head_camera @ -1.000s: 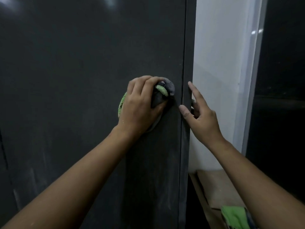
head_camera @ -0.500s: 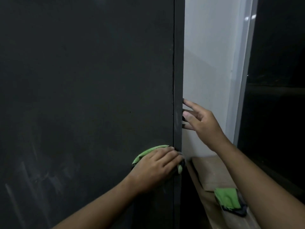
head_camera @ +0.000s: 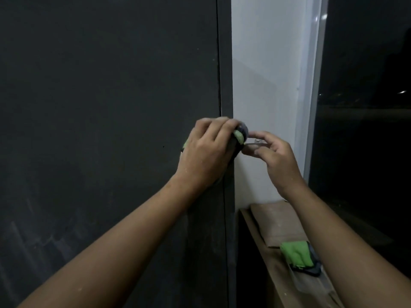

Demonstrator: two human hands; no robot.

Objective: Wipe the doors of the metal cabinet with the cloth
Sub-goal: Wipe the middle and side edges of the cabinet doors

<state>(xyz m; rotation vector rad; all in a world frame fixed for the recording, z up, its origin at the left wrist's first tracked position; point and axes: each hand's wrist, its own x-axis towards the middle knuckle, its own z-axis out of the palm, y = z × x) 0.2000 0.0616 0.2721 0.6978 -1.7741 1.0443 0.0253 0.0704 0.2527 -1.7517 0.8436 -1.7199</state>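
Observation:
The dark metal cabinet door [head_camera: 106,107] fills the left of the head view, with faint smears low on the left. My left hand [head_camera: 206,154] grips a bunched green and grey cloth [head_camera: 239,136] and presses it on the door's right edge strip [head_camera: 225,63]. Most of the cloth is hidden under the hand. My right hand [head_camera: 273,156] is just right of the edge, beside the cloth, with its fingers loosely curled toward the strip. Whether they touch the edge or the cloth I cannot tell.
A white wall [head_camera: 266,74] stands right of the cabinet, then a pale frame [head_camera: 315,85] and dark glass. Below lies a brown board ledge [head_camera: 282,223] with another green and dark cloth [head_camera: 299,256] on it.
My left hand has swept the cloth down the door's right edge and back up to mid height. My right hand stayed beside the edge, its fingers more curled now.

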